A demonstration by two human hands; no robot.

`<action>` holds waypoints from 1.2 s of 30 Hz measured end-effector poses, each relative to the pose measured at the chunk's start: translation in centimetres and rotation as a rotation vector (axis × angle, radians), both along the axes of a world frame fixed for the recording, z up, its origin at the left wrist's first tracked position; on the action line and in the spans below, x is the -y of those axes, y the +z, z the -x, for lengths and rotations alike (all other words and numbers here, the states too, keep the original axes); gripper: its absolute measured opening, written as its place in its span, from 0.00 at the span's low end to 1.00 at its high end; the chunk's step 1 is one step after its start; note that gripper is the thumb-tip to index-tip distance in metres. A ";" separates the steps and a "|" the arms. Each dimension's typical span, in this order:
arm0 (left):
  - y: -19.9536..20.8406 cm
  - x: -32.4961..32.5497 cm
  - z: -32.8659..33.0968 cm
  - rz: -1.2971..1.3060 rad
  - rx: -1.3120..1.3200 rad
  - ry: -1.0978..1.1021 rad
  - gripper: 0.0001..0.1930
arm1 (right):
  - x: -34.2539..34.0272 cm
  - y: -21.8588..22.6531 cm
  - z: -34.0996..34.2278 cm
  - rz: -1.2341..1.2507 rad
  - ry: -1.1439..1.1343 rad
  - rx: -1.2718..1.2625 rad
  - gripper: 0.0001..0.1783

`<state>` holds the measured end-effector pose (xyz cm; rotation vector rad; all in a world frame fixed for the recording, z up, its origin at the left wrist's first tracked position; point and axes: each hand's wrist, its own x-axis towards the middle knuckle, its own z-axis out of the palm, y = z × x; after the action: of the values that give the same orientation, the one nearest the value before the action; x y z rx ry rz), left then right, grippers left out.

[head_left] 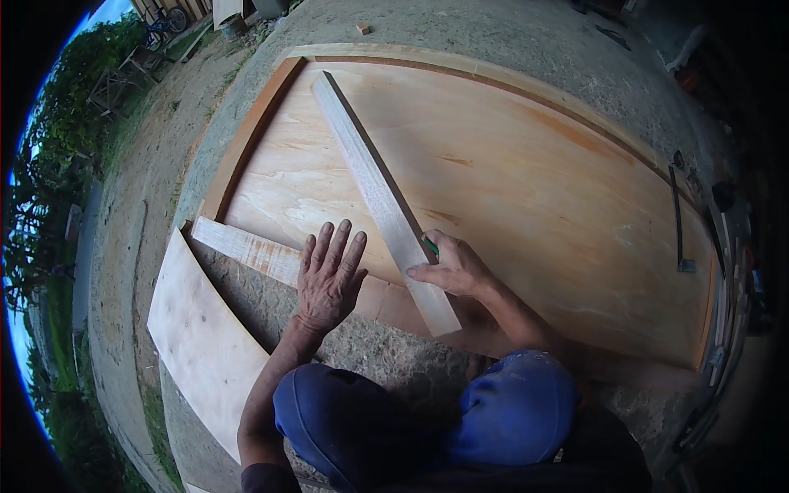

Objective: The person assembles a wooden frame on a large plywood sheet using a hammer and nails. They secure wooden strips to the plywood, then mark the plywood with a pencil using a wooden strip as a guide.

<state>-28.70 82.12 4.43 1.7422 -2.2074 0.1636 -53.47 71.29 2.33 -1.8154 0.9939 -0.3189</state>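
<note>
A large plywood panel point(534, 205) lies on the ground before me, edged with wooden rails. Across it, at a slant, rests a pale wooden strip point(370, 177) whose near end overhangs the panel's near edge. My right hand point(456, 264) grips this strip near that end, thumb on top. The same hand also has a slim green pencil-like stick point(430, 244) between its fingers. Flat and with fingers stretched out, my left hand point(330, 279) lies over the near rail point(246, 249), holding nothing. A darker rail point(255, 135) runs along the panel's left side.
A loose plywood piece point(205, 329) lies at the near left, beside my left forearm. On the panel's right end is a thin dark metal bar tool point(679, 214). Long thin strips point(722, 304) lie beyond that end. A small block point(362, 29) sits on the far concrete.
</note>
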 end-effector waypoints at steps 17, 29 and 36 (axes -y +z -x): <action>-0.7 -11.4 -6.3 -0.447 -0.011 0.391 0.34 | 2.6 -0.5 7.1 0.563 -0.372 0.038 0.16; -10.5 -15.5 -6.0 -0.265 0.110 0.681 0.33 | 1.0 -11.2 41.9 0.584 -0.884 -0.513 0.17; -8.4 -10.6 -6.3 -0.599 0.024 0.558 0.37 | 3.3 -12.4 59.1 0.646 -1.161 -0.839 0.24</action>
<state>-22.42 92.72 -3.94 2.6557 -1.8306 -0.3961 -112.61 67.94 -10.04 -1.7040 2.7776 -0.6347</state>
